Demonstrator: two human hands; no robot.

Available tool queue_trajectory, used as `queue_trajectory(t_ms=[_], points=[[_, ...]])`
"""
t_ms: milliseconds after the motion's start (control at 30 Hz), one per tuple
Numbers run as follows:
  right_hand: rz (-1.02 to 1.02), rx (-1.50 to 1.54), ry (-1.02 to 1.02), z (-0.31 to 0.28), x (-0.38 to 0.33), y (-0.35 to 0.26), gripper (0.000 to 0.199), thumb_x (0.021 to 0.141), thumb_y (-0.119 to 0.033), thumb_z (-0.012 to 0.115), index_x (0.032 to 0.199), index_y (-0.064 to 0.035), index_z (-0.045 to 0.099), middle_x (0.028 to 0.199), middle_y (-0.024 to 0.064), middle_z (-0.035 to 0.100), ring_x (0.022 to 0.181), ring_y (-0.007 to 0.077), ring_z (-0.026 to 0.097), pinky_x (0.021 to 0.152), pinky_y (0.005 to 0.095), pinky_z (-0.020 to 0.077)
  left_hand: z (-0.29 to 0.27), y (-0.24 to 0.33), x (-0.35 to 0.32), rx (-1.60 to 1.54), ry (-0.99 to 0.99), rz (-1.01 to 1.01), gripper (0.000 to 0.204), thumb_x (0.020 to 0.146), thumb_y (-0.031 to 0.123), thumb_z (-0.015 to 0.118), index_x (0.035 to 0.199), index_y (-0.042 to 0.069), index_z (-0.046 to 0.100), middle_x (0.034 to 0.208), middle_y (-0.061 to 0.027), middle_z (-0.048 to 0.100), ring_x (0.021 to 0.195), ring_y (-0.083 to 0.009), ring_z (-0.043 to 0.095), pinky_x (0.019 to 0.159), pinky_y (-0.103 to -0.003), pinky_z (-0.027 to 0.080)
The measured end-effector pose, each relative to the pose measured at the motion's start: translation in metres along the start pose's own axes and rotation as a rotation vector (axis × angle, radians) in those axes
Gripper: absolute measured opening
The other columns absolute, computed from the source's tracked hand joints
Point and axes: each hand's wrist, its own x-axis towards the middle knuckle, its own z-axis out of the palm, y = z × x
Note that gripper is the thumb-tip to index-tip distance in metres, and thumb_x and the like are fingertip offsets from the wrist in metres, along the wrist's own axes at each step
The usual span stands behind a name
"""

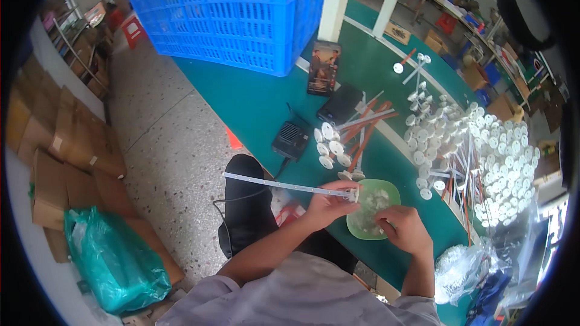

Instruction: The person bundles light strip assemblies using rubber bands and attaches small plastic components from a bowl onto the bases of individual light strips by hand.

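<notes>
My left hand (329, 209) is closed around the end of a white LED strip (275, 183), where a small white round piece sits. The strip sticks out to the left past the table edge, over my leg. Small pale parts lie in a light green bowl (393, 188) at the table's near edge. Over the bowl's right side is my right hand (406, 227), fingers pinched together; whatever they hold is too small to make out. Just beyond the bowl lies a small bunch of white discs (330, 146) with white and orange strips.
A large heap of white discs with strips (504, 163) covers the table's right side. Farther back are a black radio (292, 139), a dark box (340, 104), a phone (324, 67) and a tall blue crate (241, 18). Cardboard boxes (78, 139) and a green bag (115, 262) stand left.
</notes>
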Motion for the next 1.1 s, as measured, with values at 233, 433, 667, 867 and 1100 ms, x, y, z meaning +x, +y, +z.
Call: queue_trajectory(t_ms=[233,433,667,867,1100], points=[[-0.043,-0.006,-0.037,0.007,0.003,0.004,0.016,0.074,0.002,0.070,0.087,-0.0065,0.070,0.077,0.0107,0.068,0.070,0.0305,0.067,0.063,0.0365,0.0524,-0.003,-0.003,-0.008,-0.020,-0.017,0.063,0.049,0.080,-0.014,0.067,0.126,-0.001,0.056,0.126,-0.0135,0.060,0.107,-0.0171,0.062,0.092,-0.034,0.055],[-0.083,0.000,-0.022,0.004,0.001,0.002,0.011,0.078,0.000,0.069,0.087,-0.0065,0.069,0.073,0.0120,0.066,0.064,0.0299,0.066,0.058,0.0364,0.0519,-0.002,-0.004,-0.006,0.060,-0.050,0.112,0.047,0.080,-0.013,0.068,0.124,-0.002,0.057,0.126,-0.0130,0.060,0.108,-0.0172,0.061,0.092,-0.033,0.054],[-0.076,0.040,0.176,0.005,0.005,0.000,0.022,0.078,0.003,0.067,0.098,-0.0058,0.069,0.074,0.0127,0.066,0.062,0.0304,0.065,0.056,0.0368,0.0509,0.000,0.001,-0.003,0.015,-0.051,0.052,0.048,0.080,-0.013,0.069,0.125,-0.002,0.056,0.124,-0.0109,0.060,0.104,-0.0142,0.061,0.091,-0.030,0.053],[-0.139,0.060,0.119,0.010,0.003,0.027,0.031,0.079,0.005,0.066,0.108,-0.0065,0.069,0.078,0.0134,0.069,0.066,0.0298,0.068,0.058,0.0352,0.0532,-0.002,0.003,-0.001,-0.040,-0.097,0.033,0.051,0.080,-0.015,0.068,0.127,-0.003,0.054,0.125,-0.0116,0.060,0.104,-0.0123,0.061,0.092,-0.029,0.052],[0.141,0.161,0.205,0.014,0.005,0.023,0.017,0.078,0.007,0.066,0.089,-0.0050,0.066,0.084,0.0105,0.072,0.074,0.0277,0.071,0.064,0.0302,0.0546,-0.007,-0.001,-0.003,-0.051,-0.062,0.031,0.049,0.078,-0.010,0.070,0.124,-0.003,0.055,0.127,-0.0183,0.060,0.095,-0.0229,0.068,0.086,-0.037,0.055]])
